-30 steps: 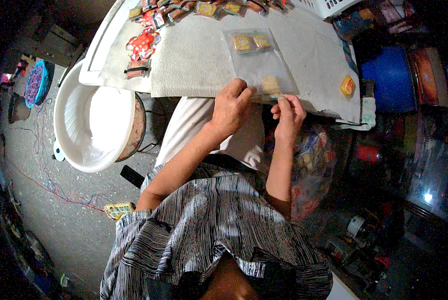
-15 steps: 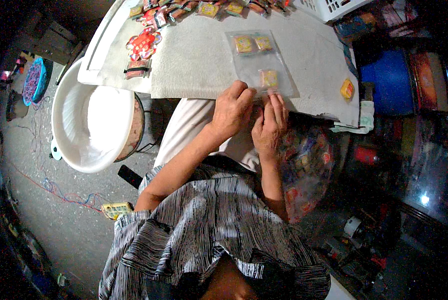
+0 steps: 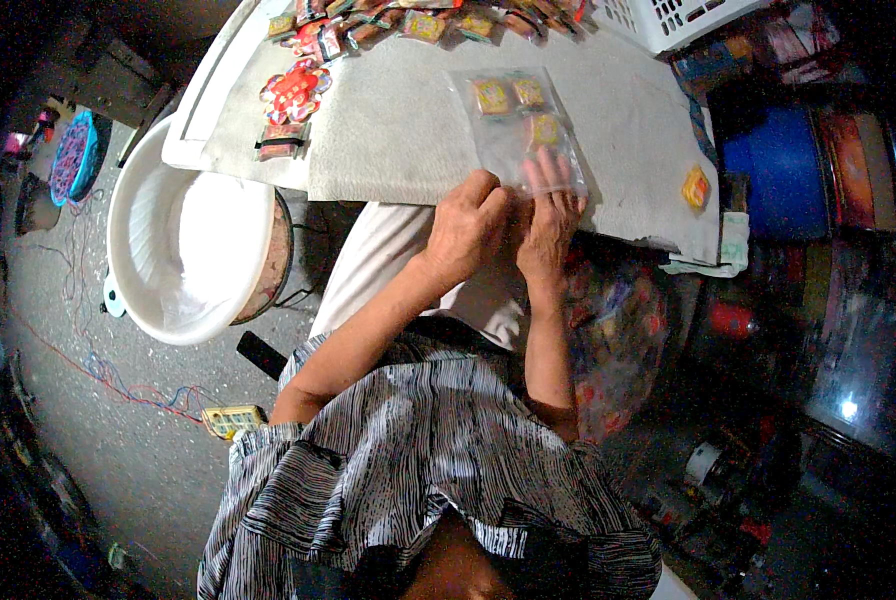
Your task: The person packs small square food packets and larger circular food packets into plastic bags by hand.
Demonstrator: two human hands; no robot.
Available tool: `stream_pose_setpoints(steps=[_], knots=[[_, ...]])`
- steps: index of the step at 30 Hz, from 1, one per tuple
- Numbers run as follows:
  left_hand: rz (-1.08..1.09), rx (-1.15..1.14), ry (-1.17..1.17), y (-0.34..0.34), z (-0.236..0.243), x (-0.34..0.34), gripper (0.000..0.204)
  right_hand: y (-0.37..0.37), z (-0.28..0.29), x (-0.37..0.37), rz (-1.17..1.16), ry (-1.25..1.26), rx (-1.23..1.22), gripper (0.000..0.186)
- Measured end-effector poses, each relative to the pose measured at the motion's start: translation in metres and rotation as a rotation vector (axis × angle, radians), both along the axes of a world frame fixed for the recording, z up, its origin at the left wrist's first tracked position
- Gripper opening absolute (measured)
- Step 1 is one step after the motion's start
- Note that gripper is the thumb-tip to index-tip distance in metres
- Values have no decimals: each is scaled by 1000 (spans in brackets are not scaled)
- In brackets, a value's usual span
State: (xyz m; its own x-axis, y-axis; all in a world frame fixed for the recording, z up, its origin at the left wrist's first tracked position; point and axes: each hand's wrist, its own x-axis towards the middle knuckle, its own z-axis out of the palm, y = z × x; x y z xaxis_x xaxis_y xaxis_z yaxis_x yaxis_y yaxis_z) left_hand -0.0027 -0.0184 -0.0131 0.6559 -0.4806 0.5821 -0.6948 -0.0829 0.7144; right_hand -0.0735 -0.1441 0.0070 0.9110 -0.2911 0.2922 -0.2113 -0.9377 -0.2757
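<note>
Packets are going into a clear plastic bag [image 3: 521, 125] lying flat on the bench [image 3: 388, 140], near its front edge. Three small yellow packets [image 3: 513, 97] are sitting inside it already. The left hand [image 3: 465, 228] is pinching the bag's near edge, while the right hand [image 3: 548, 215] is pressing spread fingers on it, grasping nothing else visible. One loose yellow packet [image 3: 696, 187] is waiting to the right, and a row of red and yellow packets [image 3: 408, 22] is lying along the far edge, so packing looks partly done.
</note>
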Motion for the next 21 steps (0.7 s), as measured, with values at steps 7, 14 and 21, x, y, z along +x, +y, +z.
stream_pose_setpoints(steps=[7,14,21], knots=[[48,60,-65,4,10,4,21,10,8,-22,35,-212,-9,24],[26,232,-171,3,10,6,24,1,47,-21,6,-466,166,13],[-13,239,-135,5,2,9,22,-21,58,85,85,-383,121,17]])
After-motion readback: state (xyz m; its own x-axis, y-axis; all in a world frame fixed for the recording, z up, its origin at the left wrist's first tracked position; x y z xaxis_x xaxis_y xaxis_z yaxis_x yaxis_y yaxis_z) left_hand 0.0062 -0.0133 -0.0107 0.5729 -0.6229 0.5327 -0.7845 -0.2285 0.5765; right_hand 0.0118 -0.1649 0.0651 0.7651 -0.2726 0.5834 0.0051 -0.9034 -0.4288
